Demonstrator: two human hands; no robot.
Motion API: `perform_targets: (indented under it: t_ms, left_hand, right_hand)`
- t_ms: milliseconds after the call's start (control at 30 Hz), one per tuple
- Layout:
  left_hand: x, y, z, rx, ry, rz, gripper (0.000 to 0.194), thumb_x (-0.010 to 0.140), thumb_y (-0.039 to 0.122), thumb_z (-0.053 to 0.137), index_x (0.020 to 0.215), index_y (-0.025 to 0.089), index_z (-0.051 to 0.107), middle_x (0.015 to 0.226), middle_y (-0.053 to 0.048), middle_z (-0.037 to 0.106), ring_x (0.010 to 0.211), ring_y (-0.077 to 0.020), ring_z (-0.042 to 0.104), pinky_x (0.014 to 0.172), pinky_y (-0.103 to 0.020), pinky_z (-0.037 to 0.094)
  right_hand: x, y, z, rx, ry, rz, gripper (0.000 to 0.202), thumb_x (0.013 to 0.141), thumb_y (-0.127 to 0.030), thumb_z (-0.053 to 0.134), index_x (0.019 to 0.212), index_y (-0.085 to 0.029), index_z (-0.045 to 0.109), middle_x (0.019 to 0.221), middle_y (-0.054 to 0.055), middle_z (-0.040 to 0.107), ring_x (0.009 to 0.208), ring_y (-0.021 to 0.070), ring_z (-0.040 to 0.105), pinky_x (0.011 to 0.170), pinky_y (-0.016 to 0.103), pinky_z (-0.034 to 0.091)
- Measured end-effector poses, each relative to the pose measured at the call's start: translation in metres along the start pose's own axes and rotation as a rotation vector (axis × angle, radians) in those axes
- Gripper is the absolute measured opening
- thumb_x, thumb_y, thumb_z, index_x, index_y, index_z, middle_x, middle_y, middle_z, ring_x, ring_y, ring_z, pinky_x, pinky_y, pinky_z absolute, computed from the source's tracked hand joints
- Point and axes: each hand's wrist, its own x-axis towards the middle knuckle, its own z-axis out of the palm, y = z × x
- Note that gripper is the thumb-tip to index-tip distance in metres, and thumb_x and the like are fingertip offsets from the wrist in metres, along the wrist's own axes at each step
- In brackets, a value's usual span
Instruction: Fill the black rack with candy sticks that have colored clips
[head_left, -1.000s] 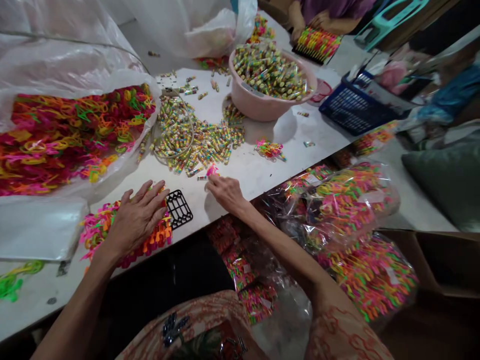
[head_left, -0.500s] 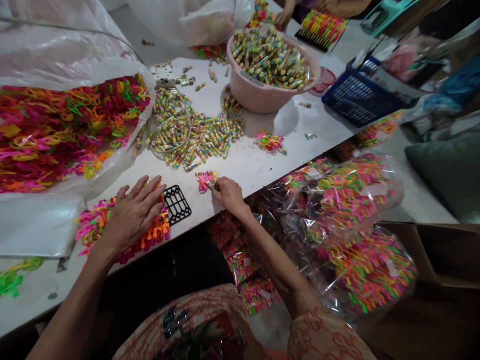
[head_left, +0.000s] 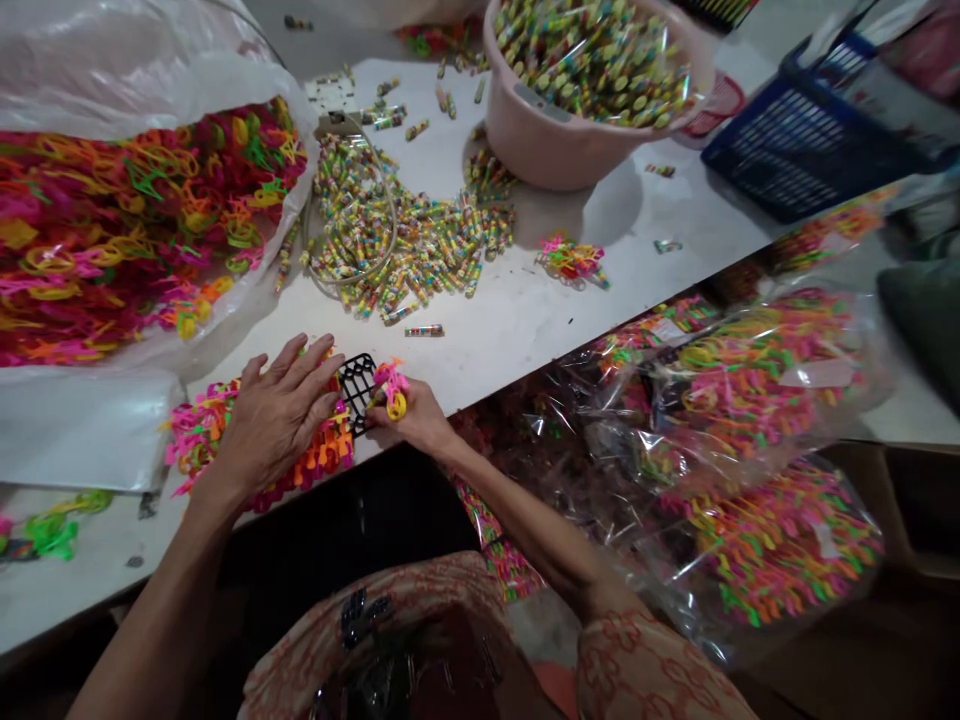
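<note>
My left hand (head_left: 281,425) lies flat, fingers spread, over rows of pink, orange and yellow plastic pieces (head_left: 326,458) set in a black plastic rack. Bare black grid (head_left: 358,388) shows at the rack's right end. Beside that end, my right hand (head_left: 412,415) is closed on a small bunch of pink and yellow plastic pieces (head_left: 393,388). Its fingertips are partly hidden by the bunch. A single small candy-like tube (head_left: 424,330) with a colourful label lies on the table just beyond.
A heap of small tubes (head_left: 420,255) with a wire hoop spreads across the white table (head_left: 495,335). Behind it stands a pink basin (head_left: 540,150) of tubes. A bag of plastic pieces (head_left: 150,230) fills the left; a blue basket (head_left: 780,140) and wrapped packs (head_left: 780,540) are right.
My right hand has picked up the pink and yellow pieces and moved left to the rack, leaving one tube behind. My left hand stays on the rows. The view has shifted.
</note>
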Motion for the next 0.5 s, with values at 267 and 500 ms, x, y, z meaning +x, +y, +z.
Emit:
perform_targets:
  t_ms: [267, 500]
  left_hand:
    - [0.002, 0.002, -0.002, -0.014, -0.038, -0.027, 0.044, 0.099, 0.038, 0.027, 0.139, 0.031, 0.044, 0.152, -0.003, 0.044, 0.143, -0.0258, 0.035, 0.111, -0.048, 0.027]
    - [-0.008, -0.015, 0.001, -0.015, 0.056, 0.066, 0.054, 0.097, 0.037, 0.028, 0.151, 0.037, 0.021, 0.152, -0.01, 0.043, 0.138, -0.0376, 0.04, 0.101, -0.062, 0.033]
  right_hand:
    - [-0.003, -0.01, 0.007, -0.685, -0.133, -0.169, 0.013, 0.083, -0.015, 0.056, 0.071, -0.018, 0.059, 0.082, 0.004, 0.059, 0.077, 0.0158, 0.054, 0.07, 0.027, 0.043]
    - [-0.009, -0.04, 0.029, -1.141, -0.367, -0.13, 0.023, 0.092, -0.018, 0.048, 0.11, -0.017, 0.062, 0.117, 0.009, 0.065, 0.092, 0.0186, 0.063, 0.063, 0.027, 0.047]
